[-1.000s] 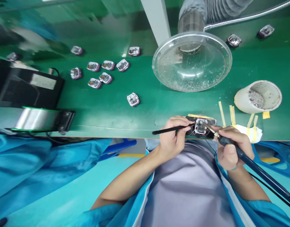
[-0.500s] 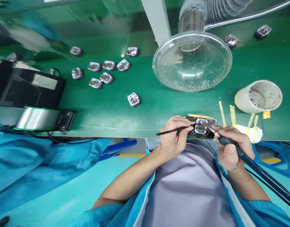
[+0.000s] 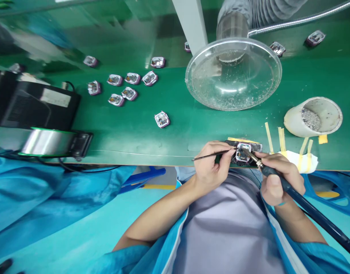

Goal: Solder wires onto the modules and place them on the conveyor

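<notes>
A small watch-like case (image 3: pixel 243 152) with its electronics exposed sits in a dark holder (image 3: pixel 256 147) at the bench's front edge. My left hand (image 3: pixel 210 167), left of the case, pinches slim black tweezers (image 3: pixel 210 155); their tip reaches the left side of the case. From the right, my right hand (image 3: pixel 282 177) grips a dark blue soldering iron (image 3: pixel 296 196). The iron's metal tip slants over the open case; whether it touches the parts inside I cannot tell.
Several similar cases (image 3: pixel 132 78) are spread over the green bench (image 3: pixel 120 131). A clear fume hood (image 3: pixel 232 91) hangs beyond my hands. To the right lies a white cup (image 3: pixel 294 118) of metal bits, near tape strips (image 3: pixel 269 137). A solder reel (image 3: pixel 47 143) stands left, beside a black box (image 3: pixel 40 104).
The iron's tip has shifted slightly down and left within the case, and my right hand moved left with it. The tweezers now lie flatter, their rear end a little higher and further right.
</notes>
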Demonstrator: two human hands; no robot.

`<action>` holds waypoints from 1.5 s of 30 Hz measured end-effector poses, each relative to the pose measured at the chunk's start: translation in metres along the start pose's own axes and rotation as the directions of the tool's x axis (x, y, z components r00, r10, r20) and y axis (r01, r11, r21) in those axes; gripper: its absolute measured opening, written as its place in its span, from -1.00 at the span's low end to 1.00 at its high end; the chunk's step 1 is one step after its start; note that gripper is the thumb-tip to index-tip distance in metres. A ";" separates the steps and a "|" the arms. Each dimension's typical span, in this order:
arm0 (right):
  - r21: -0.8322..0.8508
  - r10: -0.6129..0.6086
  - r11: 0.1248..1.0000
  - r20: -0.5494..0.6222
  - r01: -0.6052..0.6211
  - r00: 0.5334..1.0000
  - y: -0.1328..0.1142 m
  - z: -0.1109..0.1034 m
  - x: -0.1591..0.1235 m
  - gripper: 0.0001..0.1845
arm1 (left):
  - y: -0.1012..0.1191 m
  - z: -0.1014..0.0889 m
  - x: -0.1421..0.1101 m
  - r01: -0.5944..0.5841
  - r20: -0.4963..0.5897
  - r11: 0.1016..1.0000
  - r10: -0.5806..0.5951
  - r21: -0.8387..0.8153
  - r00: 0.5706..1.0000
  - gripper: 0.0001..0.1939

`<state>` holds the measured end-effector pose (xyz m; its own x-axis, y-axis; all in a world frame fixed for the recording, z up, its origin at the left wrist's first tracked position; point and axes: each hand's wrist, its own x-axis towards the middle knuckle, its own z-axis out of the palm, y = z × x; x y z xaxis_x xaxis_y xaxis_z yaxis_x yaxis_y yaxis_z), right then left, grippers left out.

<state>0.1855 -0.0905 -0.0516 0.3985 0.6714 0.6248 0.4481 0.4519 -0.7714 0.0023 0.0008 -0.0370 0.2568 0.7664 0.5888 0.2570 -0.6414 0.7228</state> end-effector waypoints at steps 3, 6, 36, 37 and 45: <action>-0.033 -0.024 0.999 0.046 0.026 0.999 0.000 -0.003 0.001 -0.72 | 0.001 0.000 0.001 -0.007 -0.001 1.000 0.007 0.022 1.000 -0.96; -0.066 -0.030 0.997 0.073 0.035 0.997 0.000 -0.005 0.002 -0.72 | 0.001 0.001 0.000 -0.015 0.001 0.999 0.015 0.040 1.000 -0.95; 0.126 0.210 0.976 -0.318 -0.179 0.925 0.000 0.019 0.014 -0.57 | -0.054 -0.039 0.039 -0.132 0.183 0.923 0.069 0.361 0.981 -0.72; 0.128 0.207 0.977 -0.337 -0.172 0.918 0.001 0.019 0.014 -0.57 | -0.042 -0.032 0.038 -0.137 0.241 0.934 0.056 0.331 0.969 -0.74; 0.149 0.043 0.989 -0.421 0.022 0.906 0.029 0.016 0.019 -0.58 | 0.021 -0.001 0.026 -0.187 0.408 0.982 0.173 -0.005 0.896 -0.89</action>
<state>0.1931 -0.0547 -0.0642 0.7171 0.3806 0.5838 0.3325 0.5494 -0.7666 0.0133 0.0073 -0.0062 0.6547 0.5623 0.5051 0.1999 -0.7733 0.6017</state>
